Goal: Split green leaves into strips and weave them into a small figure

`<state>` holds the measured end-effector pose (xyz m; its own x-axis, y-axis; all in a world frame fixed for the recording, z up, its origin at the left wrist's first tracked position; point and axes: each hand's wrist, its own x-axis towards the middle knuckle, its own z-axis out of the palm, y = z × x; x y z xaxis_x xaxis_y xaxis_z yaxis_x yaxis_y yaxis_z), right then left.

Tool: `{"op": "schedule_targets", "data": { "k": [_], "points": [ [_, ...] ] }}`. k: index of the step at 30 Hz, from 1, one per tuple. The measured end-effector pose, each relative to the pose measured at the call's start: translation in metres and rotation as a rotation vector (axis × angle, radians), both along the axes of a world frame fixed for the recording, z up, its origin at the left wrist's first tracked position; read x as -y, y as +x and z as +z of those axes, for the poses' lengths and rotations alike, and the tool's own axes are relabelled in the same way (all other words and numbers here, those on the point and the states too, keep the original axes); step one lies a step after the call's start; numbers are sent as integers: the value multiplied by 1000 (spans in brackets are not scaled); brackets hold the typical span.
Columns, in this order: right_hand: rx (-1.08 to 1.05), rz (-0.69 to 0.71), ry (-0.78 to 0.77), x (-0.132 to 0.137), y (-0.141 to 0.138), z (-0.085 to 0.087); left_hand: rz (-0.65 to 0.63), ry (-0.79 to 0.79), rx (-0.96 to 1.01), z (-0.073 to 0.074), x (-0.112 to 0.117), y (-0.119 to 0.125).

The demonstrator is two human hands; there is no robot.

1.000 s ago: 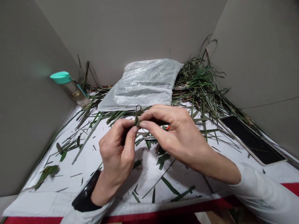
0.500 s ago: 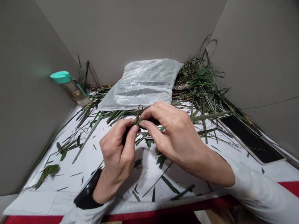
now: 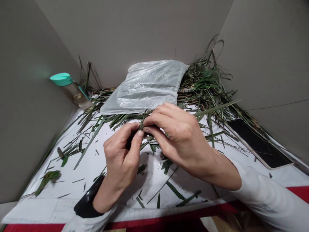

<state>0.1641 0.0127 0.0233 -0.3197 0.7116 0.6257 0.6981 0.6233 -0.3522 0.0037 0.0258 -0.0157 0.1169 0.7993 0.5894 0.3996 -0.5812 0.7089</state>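
My left hand (image 3: 120, 158) and my right hand (image 3: 180, 137) meet at the middle of the sheet, pinching a small knotted piece of green leaf strip (image 3: 143, 124) between their fingertips. The fingers hide most of the knot, and a thin loop stands at its top. A long narrow green leaf blade (image 3: 214, 109) runs up and to the right from behind my right hand. Cut leaf scraps (image 3: 166, 164) lie on the white paper sheet (image 3: 48, 206) below my hands.
A heap of long green leaves (image 3: 205, 80) rises at the back right, next to a filled plastic bag (image 3: 145, 87). A phone or tablet (image 3: 258, 143) lies at the right, and a bottle with a teal cap (image 3: 65, 85) stands back left. Grey board walls surround the sheet.
The long leaf blade now tilts higher at its right end. My right hand has shifted slightly left and up, and my left hand has barely moved.
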Motion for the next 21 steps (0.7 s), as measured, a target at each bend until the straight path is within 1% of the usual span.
{"op": "schedule_targets", "data": {
  "k": [4, 9, 13, 16, 19, 21],
  "points": [
    [13, -4, 6, 0, 0, -1, -9, -14, 6, 0, -1, 0],
    [11, -71, -20, 1, -1, 1, -2, 16, 10, -1, 0, -1],
    [-32, -116, -61, 0, 0, 3, -19, 19, 15, 0, 0, -1],
    [-118, -77, -134, -3, 4, 5, -44, -9, 28, 1, 0, -2],
    [-216, 2, -225, -4, 8, 9, -107, -11, 21, 2, -1, -4],
    [-254, 31, -258, -4, 9, 11, -148, -5, 10, 3, -1, -5]
  ]
}}
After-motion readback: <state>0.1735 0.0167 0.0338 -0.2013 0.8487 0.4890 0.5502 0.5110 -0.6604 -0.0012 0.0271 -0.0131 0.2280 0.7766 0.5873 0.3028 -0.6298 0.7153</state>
